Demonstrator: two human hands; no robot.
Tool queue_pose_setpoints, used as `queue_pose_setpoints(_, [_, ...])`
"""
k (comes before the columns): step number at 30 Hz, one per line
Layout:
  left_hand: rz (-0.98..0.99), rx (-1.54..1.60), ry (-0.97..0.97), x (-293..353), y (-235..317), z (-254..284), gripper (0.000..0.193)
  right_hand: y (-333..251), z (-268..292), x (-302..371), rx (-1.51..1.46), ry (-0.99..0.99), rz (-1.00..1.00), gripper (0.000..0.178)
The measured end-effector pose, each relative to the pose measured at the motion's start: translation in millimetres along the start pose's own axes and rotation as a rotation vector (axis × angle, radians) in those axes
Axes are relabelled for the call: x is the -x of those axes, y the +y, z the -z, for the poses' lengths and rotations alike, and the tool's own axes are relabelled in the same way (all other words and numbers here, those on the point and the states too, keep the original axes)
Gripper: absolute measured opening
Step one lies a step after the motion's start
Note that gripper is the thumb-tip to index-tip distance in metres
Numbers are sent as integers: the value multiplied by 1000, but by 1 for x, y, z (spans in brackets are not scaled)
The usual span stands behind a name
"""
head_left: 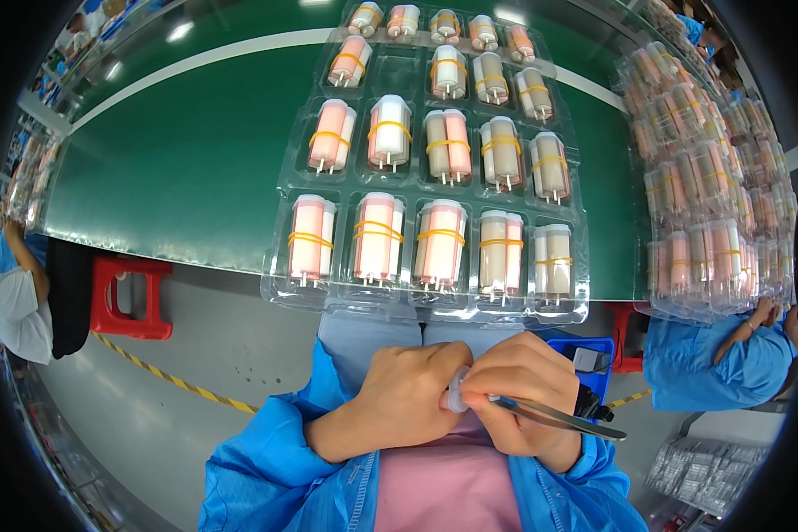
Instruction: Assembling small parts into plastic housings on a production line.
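Close to my chest, my left hand [390, 390] is closed on a small translucent white plastic part [457, 390], with its end showing between the fingers. My right hand [530, 383] meets it there, fingers curled around metal tweezers [572, 422] that slant down to the right. The fingers cover the tweezers' tips and most of the part. Just beyond my hands lies a clear plastic tray [346, 295] on the green table. In its pockets sit bundles of pink, white and grey tubes, such as this bundle [379, 238], bound with yellow rubber bands.
The green table [186, 168] stretches ahead and left. High stacks of filled clear trays [709, 195] stand on the right, beside a person in blue [696, 359]. Another person [22, 306] sits far left, near a red stool [133, 297]. A blue bin [590, 355] is by my right hand.
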State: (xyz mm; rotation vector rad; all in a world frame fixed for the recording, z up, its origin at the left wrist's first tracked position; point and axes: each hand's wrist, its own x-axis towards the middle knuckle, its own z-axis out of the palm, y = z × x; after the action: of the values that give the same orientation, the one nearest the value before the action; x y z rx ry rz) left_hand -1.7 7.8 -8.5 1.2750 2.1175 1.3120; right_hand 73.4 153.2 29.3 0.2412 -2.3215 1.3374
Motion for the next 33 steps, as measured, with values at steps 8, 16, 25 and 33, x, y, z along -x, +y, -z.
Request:
queue_pose_setpoints(8, [28,271,-11,-1,2,3,19,8,4,18,-255,371,-110,14])
queue_pose_setpoints(16, [80,528,-131,-2,4,10,22,5,1,17,-275,228,-115,13])
queue_pose_setpoints(25, [111,694,-213,-2,1,8,20,1,-2,11,-278,155,-127,11])
queue_pose_setpoints(33, [102,708,-183,-2,2,6,19,1,-4,8,-261,123,-112,9])
